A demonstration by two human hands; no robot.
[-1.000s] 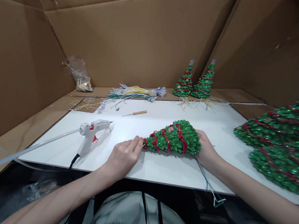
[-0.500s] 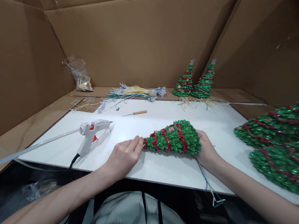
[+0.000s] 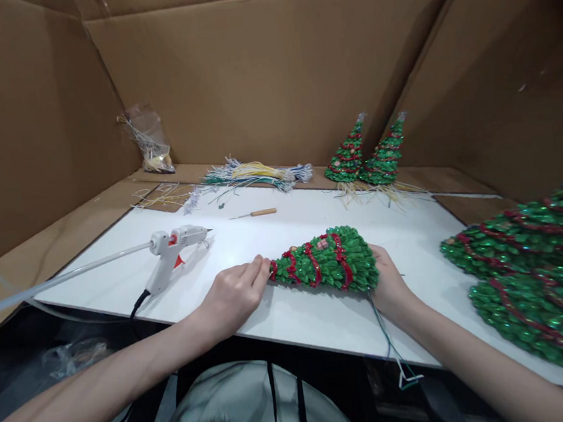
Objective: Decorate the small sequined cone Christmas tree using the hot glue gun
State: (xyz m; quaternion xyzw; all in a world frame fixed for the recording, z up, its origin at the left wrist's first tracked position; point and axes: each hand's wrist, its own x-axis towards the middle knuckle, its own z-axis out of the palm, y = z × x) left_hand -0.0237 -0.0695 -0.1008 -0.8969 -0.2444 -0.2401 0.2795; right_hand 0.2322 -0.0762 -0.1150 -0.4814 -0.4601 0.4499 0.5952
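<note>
A small green Christmas tree (image 3: 324, 260) with red garland lies on its side between my hands, over the front of the white board. My left hand (image 3: 239, 289) is closed around its narrow tip, which the fingers hide. At the wide base, my right hand (image 3: 388, 277) grips from the right; most of its fingers are out of sight behind or inside the base. Thin green and white wires (image 3: 397, 356) hang from the base past the board's front edge. To the left rests a white hot glue gun (image 3: 168, 256) with a long glue stick in its back.
A wooden-handled awl (image 3: 263, 212) lies mid-board, with a bundle of wires (image 3: 257, 173) behind it. Two finished-looking trees (image 3: 346, 154) stand at the back right. Larger green trees (image 3: 546, 290) lie at the right. A plastic bag (image 3: 151, 141) leans against the cardboard wall (image 3: 267, 71).
</note>
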